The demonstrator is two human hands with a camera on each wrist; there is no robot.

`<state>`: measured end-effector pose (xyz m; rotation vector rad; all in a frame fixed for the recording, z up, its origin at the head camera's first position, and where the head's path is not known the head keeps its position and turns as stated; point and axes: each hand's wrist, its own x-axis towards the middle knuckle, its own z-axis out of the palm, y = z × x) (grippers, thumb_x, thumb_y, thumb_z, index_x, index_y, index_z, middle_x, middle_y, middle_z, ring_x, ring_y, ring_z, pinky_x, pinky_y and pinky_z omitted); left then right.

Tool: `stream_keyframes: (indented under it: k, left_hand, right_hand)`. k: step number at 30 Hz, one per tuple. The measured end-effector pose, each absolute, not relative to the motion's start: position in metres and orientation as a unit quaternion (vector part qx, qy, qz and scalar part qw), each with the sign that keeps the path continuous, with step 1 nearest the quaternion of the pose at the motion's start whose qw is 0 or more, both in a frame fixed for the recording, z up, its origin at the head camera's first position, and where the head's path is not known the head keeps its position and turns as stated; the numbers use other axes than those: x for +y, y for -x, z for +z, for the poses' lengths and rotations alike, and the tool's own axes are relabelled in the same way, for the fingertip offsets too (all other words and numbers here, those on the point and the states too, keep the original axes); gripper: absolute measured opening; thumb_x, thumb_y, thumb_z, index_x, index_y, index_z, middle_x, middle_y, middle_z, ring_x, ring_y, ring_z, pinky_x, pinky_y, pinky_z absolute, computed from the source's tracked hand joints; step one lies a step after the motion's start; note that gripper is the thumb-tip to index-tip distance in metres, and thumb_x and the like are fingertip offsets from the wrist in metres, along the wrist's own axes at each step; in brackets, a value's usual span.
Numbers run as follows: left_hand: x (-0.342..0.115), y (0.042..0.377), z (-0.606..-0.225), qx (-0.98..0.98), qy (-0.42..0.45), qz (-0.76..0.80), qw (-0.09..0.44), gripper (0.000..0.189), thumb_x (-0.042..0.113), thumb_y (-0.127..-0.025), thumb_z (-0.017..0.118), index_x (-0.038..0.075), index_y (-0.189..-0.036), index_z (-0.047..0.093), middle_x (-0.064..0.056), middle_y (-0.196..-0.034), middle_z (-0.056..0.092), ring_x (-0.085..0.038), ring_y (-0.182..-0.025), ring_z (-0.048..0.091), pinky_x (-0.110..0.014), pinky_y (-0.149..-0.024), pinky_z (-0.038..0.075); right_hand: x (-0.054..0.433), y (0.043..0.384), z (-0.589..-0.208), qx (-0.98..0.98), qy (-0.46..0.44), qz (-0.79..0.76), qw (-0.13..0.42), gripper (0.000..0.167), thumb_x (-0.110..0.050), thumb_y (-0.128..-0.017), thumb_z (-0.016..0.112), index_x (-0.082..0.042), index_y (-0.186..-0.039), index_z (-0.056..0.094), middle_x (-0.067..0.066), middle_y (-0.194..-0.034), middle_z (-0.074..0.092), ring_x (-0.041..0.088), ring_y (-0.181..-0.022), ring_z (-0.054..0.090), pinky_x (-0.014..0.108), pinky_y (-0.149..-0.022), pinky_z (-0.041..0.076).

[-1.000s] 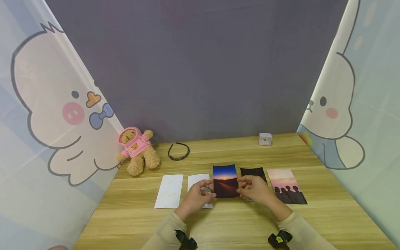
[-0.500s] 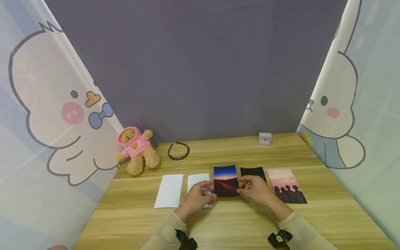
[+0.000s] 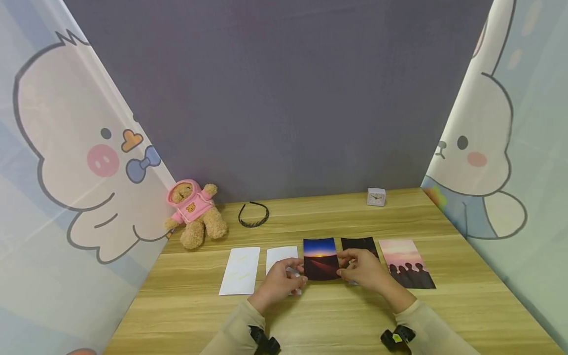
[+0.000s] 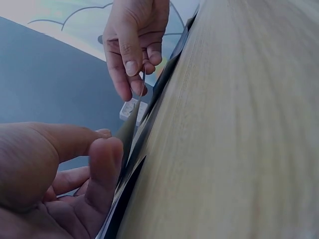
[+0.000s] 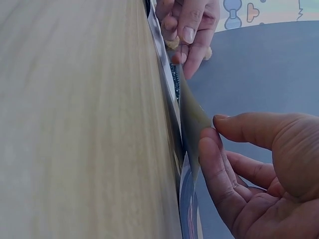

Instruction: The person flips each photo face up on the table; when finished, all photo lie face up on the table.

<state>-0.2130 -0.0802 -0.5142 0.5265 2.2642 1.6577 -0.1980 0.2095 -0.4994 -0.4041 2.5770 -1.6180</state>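
A sunset photo print (image 3: 320, 261), blue above and dark below, is held between both hands in the head view. My left hand (image 3: 278, 281) pinches its left side edge between thumb and fingers. Its right side edge is pinched by my right hand (image 3: 366, 270). In the right wrist view the print (image 5: 192, 117) shows edge-on, slightly bowed and close over the table. Under the left hand lies a white sheet (image 3: 281, 254), partly covered. A dark print (image 3: 358, 243) is partly hidden by the right hand.
Another white sheet (image 3: 240, 271) lies at the left of the row, a pink-sky print (image 3: 406, 261) at its right. Behind them on the wooden table (image 3: 337, 325) are a teddy bear (image 3: 194, 212), a black headband (image 3: 254, 223) and a small white clock (image 3: 376, 197). Printed curtains flank both sides.
The top edge of the sunset print has dropped a little toward the table. Both hands keep their hold and have barely moved.
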Motion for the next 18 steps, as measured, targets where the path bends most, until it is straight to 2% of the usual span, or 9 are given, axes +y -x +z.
stream_keyframes:
  k: [5, 18]
  left_hand:
    - [-0.0809, 0.2114, -0.5135, 0.796, -0.188, 0.556, 0.145, 0.047, 0.012, -0.098, 0.075, 0.001, -0.141, 0.061, -0.01, -0.112, 0.068, -0.019, -0.064, 0.065, -0.024, -0.046, 0.047]
    - [-0.0835, 0.2117, -0.5148, 0.805, -0.199, 0.543, 0.134, 0.043, 0.018, -0.099, 0.075, 0.003, -0.138, 0.064, -0.007, -0.118, 0.065, -0.016, -0.066, 0.066, -0.022, -0.048, 0.047]
  right_hand:
    - [0.2094, 0.1992, -0.4996, 0.848, 0.13, -0.513, 0.03, 0.041, -0.007, -0.087, 0.085, 0.005, -0.122, 0.069, 0.011, -0.1, 0.069, 0.018, -0.072, 0.068, 0.028, -0.055, 0.054]
    - [0.2082, 0.1988, -0.5, 0.857, 0.142, -0.495, 0.019, 0.035, -0.01, -0.088, 0.085, 0.002, -0.117, 0.072, 0.004, -0.095, 0.069, 0.016, -0.074, 0.066, 0.028, -0.055, 0.053]
